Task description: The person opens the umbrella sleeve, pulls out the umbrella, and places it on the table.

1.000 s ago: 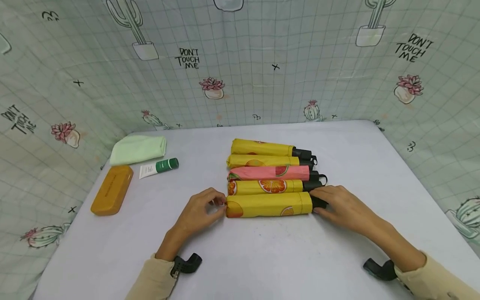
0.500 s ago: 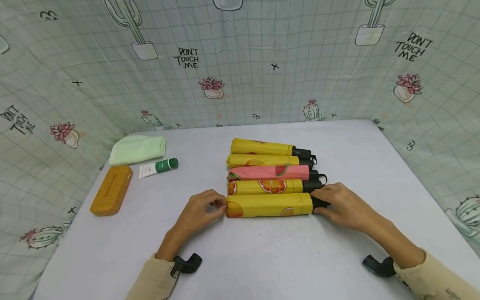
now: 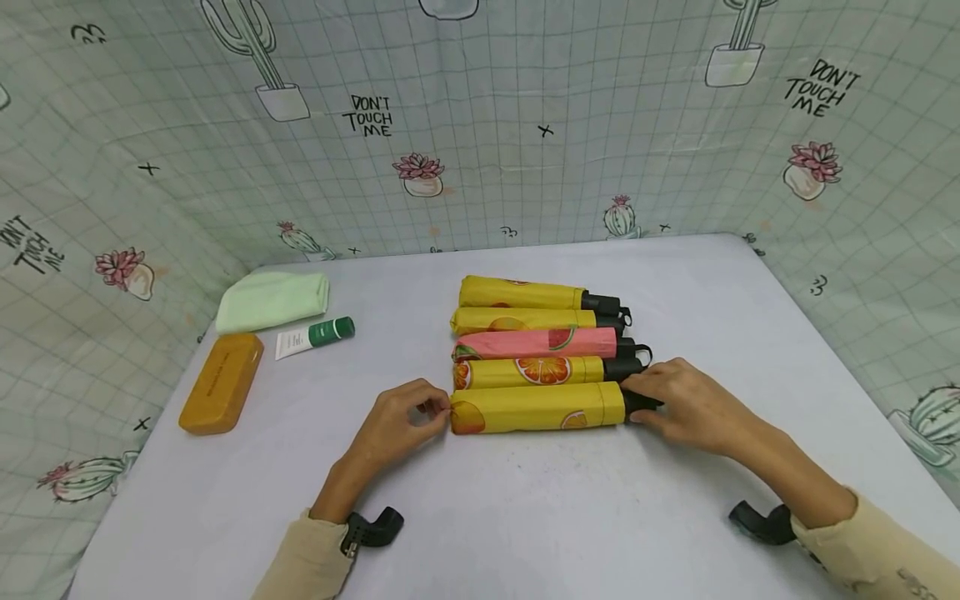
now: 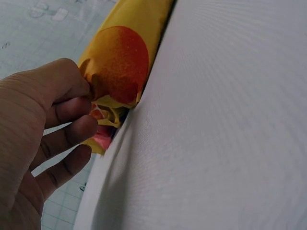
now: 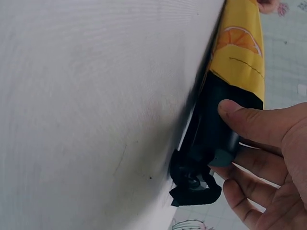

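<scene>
Several folded umbrellas in fabric sleeves lie side by side. Nearest to me is a yellow umbrella [image 3: 525, 408] with orange-slice prints and a black handle [image 5: 218, 124]. My left hand [image 3: 401, 421] pinches the left end of its sleeve between thumb and forefinger, the other fingers loosely bent. At the other end my right hand [image 3: 693, 408] grips the black handle, thumb on the near side and fingers behind. A black strap loop [image 5: 196, 191] hangs at the handle's tip. Just behind lies another yellow umbrella [image 3: 558, 371], then a pink watermelon-print one [image 3: 517, 344].
Two more yellow umbrellas [image 3: 517, 294] complete the row at the back. To the left are a brown case [image 3: 221, 383], a white tube with a green cap [image 3: 315, 336] and a folded pale green cloth [image 3: 273, 300]. A printed curtain [image 3: 480, 125] surrounds the white table [image 3: 525, 517].
My right hand has shifted slightly up and right at the handle, and more of the black handle shows. The left hand keeps its pinch. The head view has tilted a little.
</scene>
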The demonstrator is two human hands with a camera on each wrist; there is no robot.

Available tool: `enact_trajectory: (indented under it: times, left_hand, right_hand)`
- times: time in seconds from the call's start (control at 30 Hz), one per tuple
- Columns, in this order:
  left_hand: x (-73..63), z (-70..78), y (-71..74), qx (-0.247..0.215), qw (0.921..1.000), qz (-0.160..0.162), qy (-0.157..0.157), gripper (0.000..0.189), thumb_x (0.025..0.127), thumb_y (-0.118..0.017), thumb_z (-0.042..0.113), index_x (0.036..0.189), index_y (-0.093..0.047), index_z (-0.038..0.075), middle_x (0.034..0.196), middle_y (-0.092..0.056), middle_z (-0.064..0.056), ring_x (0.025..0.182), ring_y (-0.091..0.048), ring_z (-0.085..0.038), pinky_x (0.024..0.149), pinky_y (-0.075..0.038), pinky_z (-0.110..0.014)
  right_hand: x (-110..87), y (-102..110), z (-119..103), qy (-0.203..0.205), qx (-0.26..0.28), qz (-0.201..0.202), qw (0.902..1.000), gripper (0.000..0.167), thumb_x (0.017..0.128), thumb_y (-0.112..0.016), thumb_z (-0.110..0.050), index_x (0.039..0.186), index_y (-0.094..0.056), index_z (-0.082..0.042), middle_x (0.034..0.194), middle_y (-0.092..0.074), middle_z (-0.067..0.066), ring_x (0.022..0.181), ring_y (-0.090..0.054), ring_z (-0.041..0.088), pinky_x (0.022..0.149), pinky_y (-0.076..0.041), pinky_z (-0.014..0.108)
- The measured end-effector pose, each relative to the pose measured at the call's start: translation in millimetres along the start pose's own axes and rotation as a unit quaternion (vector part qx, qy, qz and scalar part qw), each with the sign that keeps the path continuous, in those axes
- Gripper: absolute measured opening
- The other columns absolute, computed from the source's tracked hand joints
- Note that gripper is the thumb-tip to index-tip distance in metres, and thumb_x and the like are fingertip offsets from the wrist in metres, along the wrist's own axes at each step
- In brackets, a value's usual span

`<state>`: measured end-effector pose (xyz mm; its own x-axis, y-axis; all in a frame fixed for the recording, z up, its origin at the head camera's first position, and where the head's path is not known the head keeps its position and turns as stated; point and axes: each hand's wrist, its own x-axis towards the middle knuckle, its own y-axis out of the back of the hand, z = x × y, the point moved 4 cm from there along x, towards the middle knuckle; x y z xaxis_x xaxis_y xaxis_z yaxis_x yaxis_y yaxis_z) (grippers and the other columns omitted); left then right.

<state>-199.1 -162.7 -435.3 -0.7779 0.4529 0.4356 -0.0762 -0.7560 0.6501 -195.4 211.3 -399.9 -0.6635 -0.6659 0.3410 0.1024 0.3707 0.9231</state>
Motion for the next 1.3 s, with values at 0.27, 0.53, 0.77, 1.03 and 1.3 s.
enact_trajectory:
  times: [0.27,0.53,0.77,1.03,1.3]
  left_hand:
    - [-0.3,0.1,-0.2,0.005,1.0000,0.000,-0.006,0.016,0.083,-0.077,-0.001,0.094,-0.071,0.010,0.089,-0.065,0.006,0.078,-0.060,-0.008,0.069,-0.055,-0.029]
    - [-1.7,1.0,1.0,0.009,0.9999,-0.002,0.005,0.017,0.083,-0.078,-0.001,0.095,-0.071,0.009,0.089,-0.065,0.005,0.078,-0.060,-0.008,0.070,-0.055,-0.028]
    - [-0.8,1.2,0.1,0.007,1.0000,-0.002,0.005,0.016,0.083,-0.077,0.000,0.095,-0.071,0.009,0.089,-0.065,0.005,0.078,-0.060,-0.008,0.070,-0.055,-0.028]
    - [-1.1,1.2,0.4,0.016,0.9998,-0.002,0.005,0.016,0.083,-0.077,0.001,0.094,-0.071,0.010,0.088,-0.065,0.006,0.078,-0.060,-0.009,0.069,-0.055,-0.029]
    - [-1.0,0.8,-0.2,0.016,0.9999,-0.001,0.006,0.016,0.083,-0.077,0.001,0.094,-0.071,0.010,0.088,-0.064,0.006,0.077,-0.060,-0.010,0.069,-0.055,-0.030]
  right_hand:
    - [-3.1,6,2,-0.017,-0.001,-0.016,0.9997,0.038,0.076,-0.086,-0.010,0.111,-0.074,-0.002,0.104,-0.074,0.005,0.095,-0.067,0.024,0.088,-0.049,0.046]
    - [-4.4,9,2,-0.014,0.000,-0.019,0.9997,0.036,0.076,-0.087,-0.012,0.109,-0.074,-0.005,0.102,-0.074,0.002,0.095,-0.067,0.023,0.088,-0.049,0.045]
    - [-7.5,13,5,-0.022,-0.016,-0.016,0.9995,0.037,0.074,-0.087,-0.013,0.108,-0.075,-0.005,0.100,-0.074,0.001,0.094,-0.067,0.022,0.088,-0.049,0.044]
    - [-12.2,18,7,-0.020,-0.021,-0.014,0.9995,0.038,0.074,-0.087,-0.012,0.109,-0.075,-0.006,0.099,-0.074,0.001,0.093,-0.067,0.022,0.087,-0.049,0.044]
    - [-15.7,21,10,-0.021,-0.025,-0.019,0.9993,0.036,0.074,-0.088,-0.013,0.108,-0.075,-0.006,0.100,-0.074,0.001,0.093,-0.067,0.022,0.086,-0.050,0.044]
